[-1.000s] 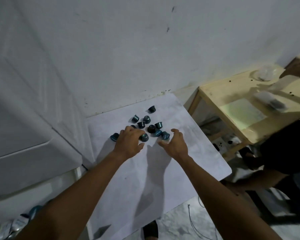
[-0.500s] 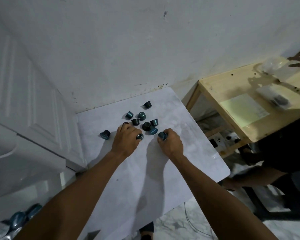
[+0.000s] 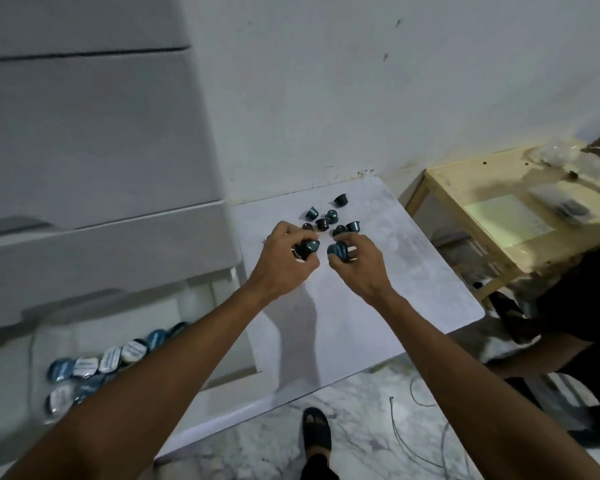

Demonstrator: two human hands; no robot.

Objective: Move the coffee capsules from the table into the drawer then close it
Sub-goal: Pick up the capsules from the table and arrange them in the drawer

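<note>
A person reaches both bare arms over a white surface (image 3: 413, 289) set against a white wall. The left hand (image 3: 281, 261) is raised just above the surface, its fingers (image 3: 284, 232) curled round a dark capsule (image 3: 307, 248). The right hand (image 3: 361, 268), just beside it, pinches a blue capsule (image 3: 338, 250) between thumb and curled fingers. Just beyond the fingertips, about 7 loose capsules (image 3: 322, 223) lie in a small cluster near the wall. At lower left, an open drawer (image 3: 232, 379) in a white chest holds a row of foil-topped capsules (image 3: 111, 358), somewhat blurred. To the right stands a pale wooden side table (image 3: 499, 244), with a second person in dark clothes (image 3: 582, 292) next to it. A sandalled foot (image 3: 316, 431) rests on the marbled floor.
</note>
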